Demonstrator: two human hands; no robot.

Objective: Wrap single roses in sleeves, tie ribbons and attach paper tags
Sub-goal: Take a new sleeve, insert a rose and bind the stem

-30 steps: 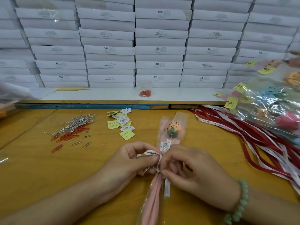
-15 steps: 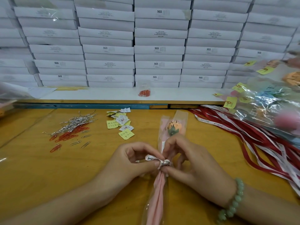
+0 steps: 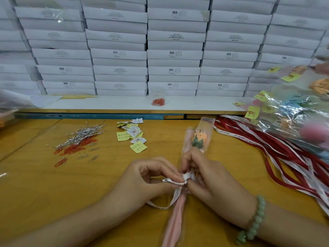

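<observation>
Well, white boxes (image 3: pixel 174 54) at back read "SGS" – other print too small. Left hand (image 3: pixel 142 180) curled, thumb & forefinger pinching white ribbon (image 3: pixel 175 181) at its knot; right hand (image 3: pixel 211 177) grips the sleeve (image 3: pixel 206 125) right there, mid-table (image 3: pixel 35 184). Sleeve print partly legible – "TE", "OU" – over orange rose (image 3: pixel 198 138).

The right hand (image 3: pixel 210 179) covers the stem of the rose (image 3: pixel 198 138) and part of the ribbon (image 3: pixel 175 181) knot, so the tie cannot be judged. The pink sleeve (image 3: pixel 173 227) runs off the bottom edge. The pile of wrapped roses (image 3: pixel 302 122) is blurred and cut by the right edge. Writing on the yellow tags (image 3: pixel 138 147) is too small to read.
</observation>
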